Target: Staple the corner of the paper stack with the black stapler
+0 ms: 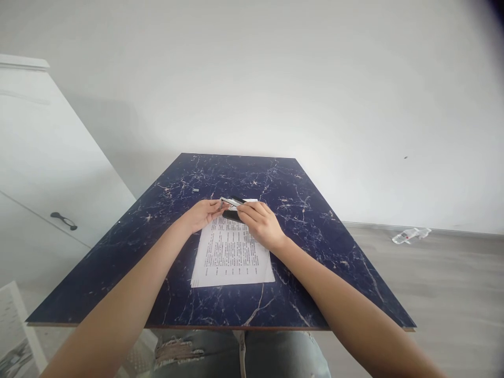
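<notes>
A black stapler [233, 216] with its silver metal rail showing is held above the printed paper sheets [232, 257]. Its parts are spread apart, the rail lying between the black upper and lower arms. My right hand [262, 223] is closed around the stapler's right end. From the other side, my left hand [205, 214] pinches at the tip of the rail; whether a small piece is also between those fingers is too fine to tell. A small silvery piece, like a short strip of staples [196, 190], lies on the table beyond my left hand.
The dark blue marble-patterned table [299, 304] ends against a white wall. At the left stands a white cabinet [47, 147] with a black handle [63, 221]. A crumpled clear plastic bottle [410, 235] lies on the grey floor at the right.
</notes>
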The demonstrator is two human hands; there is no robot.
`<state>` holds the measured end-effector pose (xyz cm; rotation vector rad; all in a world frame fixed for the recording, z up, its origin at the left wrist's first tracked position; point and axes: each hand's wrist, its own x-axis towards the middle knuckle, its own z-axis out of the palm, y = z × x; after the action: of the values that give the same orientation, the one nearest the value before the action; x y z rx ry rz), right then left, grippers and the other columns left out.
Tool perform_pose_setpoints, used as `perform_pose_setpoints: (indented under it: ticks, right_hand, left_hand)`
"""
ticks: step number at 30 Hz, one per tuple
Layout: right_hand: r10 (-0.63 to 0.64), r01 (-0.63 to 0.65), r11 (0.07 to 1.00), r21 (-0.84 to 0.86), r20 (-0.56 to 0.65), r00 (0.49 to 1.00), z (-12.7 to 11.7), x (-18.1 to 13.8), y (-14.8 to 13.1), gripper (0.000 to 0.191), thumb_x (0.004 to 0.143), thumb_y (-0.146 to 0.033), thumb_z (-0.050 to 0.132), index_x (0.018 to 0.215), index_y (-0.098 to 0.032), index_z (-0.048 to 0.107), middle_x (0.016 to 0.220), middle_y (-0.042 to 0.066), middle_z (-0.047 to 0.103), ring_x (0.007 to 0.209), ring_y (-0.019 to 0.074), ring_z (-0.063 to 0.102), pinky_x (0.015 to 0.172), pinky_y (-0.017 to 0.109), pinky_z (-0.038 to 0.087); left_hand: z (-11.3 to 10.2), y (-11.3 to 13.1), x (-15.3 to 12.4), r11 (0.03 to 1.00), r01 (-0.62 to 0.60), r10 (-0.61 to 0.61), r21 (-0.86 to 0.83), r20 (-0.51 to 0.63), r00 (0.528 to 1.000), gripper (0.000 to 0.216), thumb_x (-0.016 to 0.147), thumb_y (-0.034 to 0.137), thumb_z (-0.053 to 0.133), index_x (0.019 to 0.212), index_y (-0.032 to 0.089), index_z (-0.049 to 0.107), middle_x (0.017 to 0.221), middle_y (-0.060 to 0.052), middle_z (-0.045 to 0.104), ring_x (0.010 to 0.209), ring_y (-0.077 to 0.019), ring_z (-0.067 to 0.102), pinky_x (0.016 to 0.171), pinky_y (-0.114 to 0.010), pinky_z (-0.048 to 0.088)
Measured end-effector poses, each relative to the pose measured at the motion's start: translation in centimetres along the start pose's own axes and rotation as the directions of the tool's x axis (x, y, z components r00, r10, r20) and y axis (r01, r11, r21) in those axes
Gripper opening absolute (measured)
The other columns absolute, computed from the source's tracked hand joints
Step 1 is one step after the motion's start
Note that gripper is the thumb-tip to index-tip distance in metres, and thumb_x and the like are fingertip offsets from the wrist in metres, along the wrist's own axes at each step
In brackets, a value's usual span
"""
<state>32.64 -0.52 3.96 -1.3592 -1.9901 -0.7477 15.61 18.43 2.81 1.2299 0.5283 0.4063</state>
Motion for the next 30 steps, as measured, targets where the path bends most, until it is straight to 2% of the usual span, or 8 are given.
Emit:
perform_pose_setpoints:
  ticks: [3,6,9,11,14,17,22,30]
  right_hand:
    - [0.358,-0.352,0.932,0.088,-0.072,0.931,-0.1,-0.1,-0.1,0.026,0.089,-0.002,0.052,0.103,-0.02,0.064,0.11,0.007,0.074,0.101,0.0246,0.063,0.088,0.042,0.046]
    - [0.687,-0.679,0.693,0.242,0.062,0.724,-0.4,-0.3,0.0,0.013,0.081,-0.021,0.07,0.091,-0.021,0.061,0.091,0.005,0.072,0.079,0.0224,0.064,0.073,0.038,0.048]
    - [0.774,-0.828,0.479,0.291,0.306,0.555,-0.2,-0.6,-0.1,0.03,0.07,-0.036,0.08,0.076,-0.022,0.055,0.073,0.0,0.065,0.062,0.0185,0.058,0.055,0.029,0.04]
    - [0.754,-0.847,0.453,0.279,0.387,0.53,0.2,-0.8,-0.2,0.035,0.065,-0.036,0.084,0.073,-0.022,0.052,0.068,-0.001,0.061,0.059,0.0166,0.055,0.052,0.028,0.035]
    - [0.692,-0.822,0.497,0.278,0.445,0.569,0.5,-0.8,-0.3,0.04,0.065,-0.037,0.087,0.073,-0.022,0.051,0.067,-0.002,0.059,0.058,0.0155,0.052,0.052,0.028,0.035]
    - [0.588,-0.732,0.575,0.366,0.436,0.681,-0.1,-0.4,-0.2,0.042,0.069,-0.044,0.088,0.084,-0.022,0.056,0.083,0.002,0.066,0.073,0.0198,0.06,0.063,0.032,0.045]
    - [0.426,-0.419,0.753,0.507,0.11,0.898,-2.0,0.7,-0.1,0.04,0.09,-0.043,0.075,0.124,-0.026,0.062,0.121,0.007,0.065,0.112,0.0251,0.059,0.097,0.044,0.047]
    - [0.388,-0.345,0.779,0.524,0.031,0.921,-1.7,0.7,-0.3,0.016,0.1,-0.033,0.061,0.102,-0.028,0.076,0.101,0.005,0.073,0.093,0.0225,0.064,0.089,0.043,0.051]
  left_hand:
    - [-0.2,0.1,0.2,0.999,-0.04,0.045,0.029,-0.201,0.979,0.011,0.095,0.019,0.066,0.095,0.011,0.075,0.11,-0.015,0.075,0.103,-0.0228,0.072,0.104,-0.041,0.055]
    - [-0.4,0.2,0.3,0.966,-0.232,0.259,0.115,-0.395,0.881,0.017,0.096,0.027,0.066,0.102,0.012,0.071,0.113,-0.017,0.074,0.089,-0.0196,0.073,0.092,-0.041,0.061]
    - [0.0,0.6,-0.1,0.867,-0.43,0.496,0.251,-0.364,0.788,0.031,0.096,0.04,0.065,0.115,0.015,0.067,0.115,-0.015,0.073,0.078,-0.0148,0.071,0.075,-0.033,0.062]
    - [0.7,1.0,-0.8,0.797,-0.483,0.584,0.362,-0.261,0.769,0.037,0.097,0.046,0.061,0.122,0.017,0.066,0.11,-0.013,0.074,0.068,-0.0127,0.067,0.061,-0.027,0.058]
    - [2.4,1.7,-2.2,0.704,-0.511,0.614,0.494,-0.06,0.787,0.043,0.1,0.048,0.055,0.13,0.019,0.062,0.101,-0.011,0.074,0.056,-0.0109,0.061,0.051,-0.025,0.05]
    - [4.0,2.3,-3.5,0.682,-0.524,0.562,0.51,0.094,0.822,0.038,0.101,0.048,0.053,0.128,0.022,0.055,0.1,-0.008,0.075,0.046,-0.0084,0.056,0.047,-0.025,0.046]
    - [5.6,2.1,-4.3,0.696,-0.542,0.457,0.471,0.291,0.841,0.026,0.101,0.044,0.055,0.105,0.026,0.036,0.096,-0.002,0.074,0.042,-0.0081,0.056,0.046,-0.025,0.045]
    - [6.1,1.6,-4.3,0.623,-0.549,0.424,0.557,0.349,0.836,0.024,0.1,0.044,0.056,0.105,0.027,0.042,0.076,0.0,0.071,0.044,-0.0126,0.06,0.048,-0.025,0.047]
